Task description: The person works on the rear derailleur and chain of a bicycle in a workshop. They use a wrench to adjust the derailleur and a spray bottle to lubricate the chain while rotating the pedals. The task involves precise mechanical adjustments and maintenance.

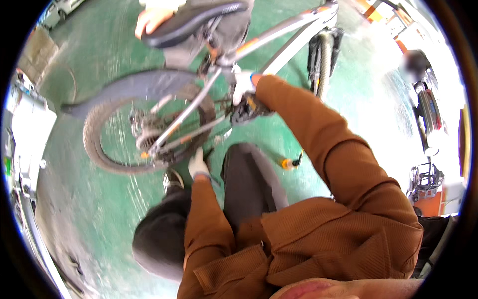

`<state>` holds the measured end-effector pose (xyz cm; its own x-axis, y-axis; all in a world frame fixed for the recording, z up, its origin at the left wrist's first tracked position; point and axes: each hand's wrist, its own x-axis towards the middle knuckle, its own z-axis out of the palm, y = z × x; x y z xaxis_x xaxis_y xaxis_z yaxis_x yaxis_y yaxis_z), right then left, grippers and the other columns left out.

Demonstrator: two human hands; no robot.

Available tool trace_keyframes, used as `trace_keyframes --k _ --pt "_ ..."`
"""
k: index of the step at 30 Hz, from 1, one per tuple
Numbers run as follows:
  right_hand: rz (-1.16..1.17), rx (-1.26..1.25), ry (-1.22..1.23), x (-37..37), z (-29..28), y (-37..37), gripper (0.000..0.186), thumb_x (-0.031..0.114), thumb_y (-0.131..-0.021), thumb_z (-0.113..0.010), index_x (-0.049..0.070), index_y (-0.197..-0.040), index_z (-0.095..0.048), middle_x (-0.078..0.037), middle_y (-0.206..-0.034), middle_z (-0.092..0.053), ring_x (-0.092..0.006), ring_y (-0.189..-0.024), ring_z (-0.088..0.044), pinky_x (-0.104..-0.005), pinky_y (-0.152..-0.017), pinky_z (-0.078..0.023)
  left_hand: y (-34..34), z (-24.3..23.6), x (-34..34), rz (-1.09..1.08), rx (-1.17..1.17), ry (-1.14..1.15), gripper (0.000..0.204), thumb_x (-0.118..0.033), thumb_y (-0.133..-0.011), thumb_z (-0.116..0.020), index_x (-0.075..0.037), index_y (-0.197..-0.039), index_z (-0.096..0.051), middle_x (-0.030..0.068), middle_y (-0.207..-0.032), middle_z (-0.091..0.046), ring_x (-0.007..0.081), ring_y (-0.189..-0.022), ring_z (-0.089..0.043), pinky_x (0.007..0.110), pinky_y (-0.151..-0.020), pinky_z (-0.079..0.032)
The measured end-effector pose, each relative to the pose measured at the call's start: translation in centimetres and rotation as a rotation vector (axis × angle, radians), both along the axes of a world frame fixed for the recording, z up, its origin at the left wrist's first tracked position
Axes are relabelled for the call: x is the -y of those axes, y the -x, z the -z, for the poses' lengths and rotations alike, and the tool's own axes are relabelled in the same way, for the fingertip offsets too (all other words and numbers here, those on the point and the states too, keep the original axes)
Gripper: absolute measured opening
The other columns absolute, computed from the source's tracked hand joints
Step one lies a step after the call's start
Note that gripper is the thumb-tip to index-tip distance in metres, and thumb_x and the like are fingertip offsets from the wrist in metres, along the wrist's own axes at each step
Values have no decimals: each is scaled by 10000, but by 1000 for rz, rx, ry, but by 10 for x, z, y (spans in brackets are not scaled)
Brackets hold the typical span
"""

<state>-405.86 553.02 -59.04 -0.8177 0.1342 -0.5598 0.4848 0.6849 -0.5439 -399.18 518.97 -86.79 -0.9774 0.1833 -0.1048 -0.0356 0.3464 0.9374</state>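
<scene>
A grey bicycle with orange marks (286, 36) stands across in front of me, its rear wheel (92, 144) at the left under a long dark mudguard (129, 89). My right hand (243, 85), in a white glove, is closed against the bicycle's frame just above the crank (242, 113). Down by the lower edge of the rear tyre is my left hand (198, 166), gloved too. Its fingers look closed, with dark slim ends showing beside them; what they belong to is unclear. The chain area between my hands is blurred.
Across the bicycle, another person's hand (151, 21) rests on the black saddle (194, 24). A small yellow-and-black object (289, 163) lies on the green floor (114, 209) right of my knee. Wheeled equipment (428, 112) lines the right side; a white panel (32, 129) stands at the left.
</scene>
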Motion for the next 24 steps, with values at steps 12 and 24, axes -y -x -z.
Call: trace_keyframes --k 12,24 --pt "-54 -129 -249 -9 11 -1 531 258 -548 -946 -56 -943 -781 -194 -924 -781 -307 -855 -771 -442 -717 -586 -3 -25 -39 537 274 919 481 -450 -996 -548 -84 -1254 -723 149 -1302 -712 383 -1166 -676 440 -1003 -510" --pt "-4 -98 -324 -4 44 25 832 264 -631 -927 43 -1374 -624 -192 -1312 -686 -307 -1219 -665 -410 -1043 -526 103 -168 -168 581 -686 114 368 -101 -934 -726 -27 -1273 -602 178 -1031 -679 296 -896 -682 410 -766 -577"
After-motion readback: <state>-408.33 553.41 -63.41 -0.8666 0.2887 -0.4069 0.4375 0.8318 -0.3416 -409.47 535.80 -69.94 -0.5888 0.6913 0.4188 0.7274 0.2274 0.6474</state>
